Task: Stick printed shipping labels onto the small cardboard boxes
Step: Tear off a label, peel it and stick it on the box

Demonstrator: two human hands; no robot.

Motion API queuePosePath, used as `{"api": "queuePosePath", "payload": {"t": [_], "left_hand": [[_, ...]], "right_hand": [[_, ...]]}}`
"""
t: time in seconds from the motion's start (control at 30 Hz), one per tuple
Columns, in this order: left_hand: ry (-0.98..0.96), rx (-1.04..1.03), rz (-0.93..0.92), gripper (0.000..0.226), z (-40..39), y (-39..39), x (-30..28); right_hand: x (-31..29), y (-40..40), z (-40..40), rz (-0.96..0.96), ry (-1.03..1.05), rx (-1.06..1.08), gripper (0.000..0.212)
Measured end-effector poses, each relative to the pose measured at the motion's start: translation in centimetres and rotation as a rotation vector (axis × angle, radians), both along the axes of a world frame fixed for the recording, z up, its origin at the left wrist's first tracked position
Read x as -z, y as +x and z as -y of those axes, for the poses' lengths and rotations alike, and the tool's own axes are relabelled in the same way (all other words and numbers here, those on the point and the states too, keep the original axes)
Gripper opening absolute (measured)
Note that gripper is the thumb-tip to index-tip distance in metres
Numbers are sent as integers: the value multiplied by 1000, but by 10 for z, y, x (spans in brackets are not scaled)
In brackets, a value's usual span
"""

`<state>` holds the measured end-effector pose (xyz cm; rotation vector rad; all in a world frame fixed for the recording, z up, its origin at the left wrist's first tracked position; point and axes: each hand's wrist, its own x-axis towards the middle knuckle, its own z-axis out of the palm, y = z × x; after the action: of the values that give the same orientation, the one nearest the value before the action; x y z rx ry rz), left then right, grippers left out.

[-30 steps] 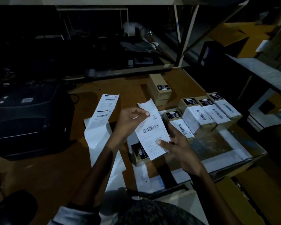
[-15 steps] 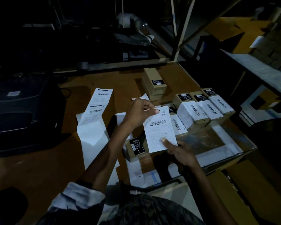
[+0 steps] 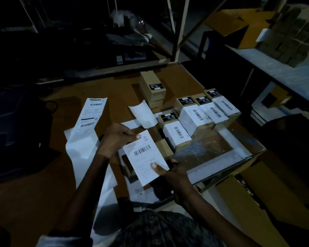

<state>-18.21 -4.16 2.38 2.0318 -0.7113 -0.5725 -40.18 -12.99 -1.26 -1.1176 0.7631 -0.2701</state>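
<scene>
Left hand (image 3: 117, 138) pinches shipping label (image 3: 145, 157) top corner, right hand (image 3: 169, 171) pinches bottom edge, stretching it flat above small cardboard box (image 3: 165, 148), frame centre, so it sticks on smooth.

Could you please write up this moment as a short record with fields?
left hand: pinches the top corner of the label
right hand: holds the label's lower edge, thumb on top
label: held over a small box, not yet stuck flat
labelled boxes: four in a row, nearest at
unlabelled box: stands apart at the back
label strip: lies on the table
backing paper: curled piece
</scene>
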Motion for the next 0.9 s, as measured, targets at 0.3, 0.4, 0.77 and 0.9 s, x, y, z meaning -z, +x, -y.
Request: {"api": "queuePosePath", "payload": {"t": [0.3, 0.4, 0.77, 0.9], "left_hand": [[-57, 51, -65, 17, 41, -11, 14], [-43, 56, -104, 20, 47, -9, 18], [-5, 16, -171, 24, 45, -1, 24], [5, 8, -172, 22, 47, -2, 25]], "right_hand": [[8, -5, 18, -2, -65, 174, 26], [11, -6, 21, 0, -26, 184, 28], [15, -1, 20, 31, 58, 197, 36], [15, -1, 21, 15, 84, 222, 37]]}}
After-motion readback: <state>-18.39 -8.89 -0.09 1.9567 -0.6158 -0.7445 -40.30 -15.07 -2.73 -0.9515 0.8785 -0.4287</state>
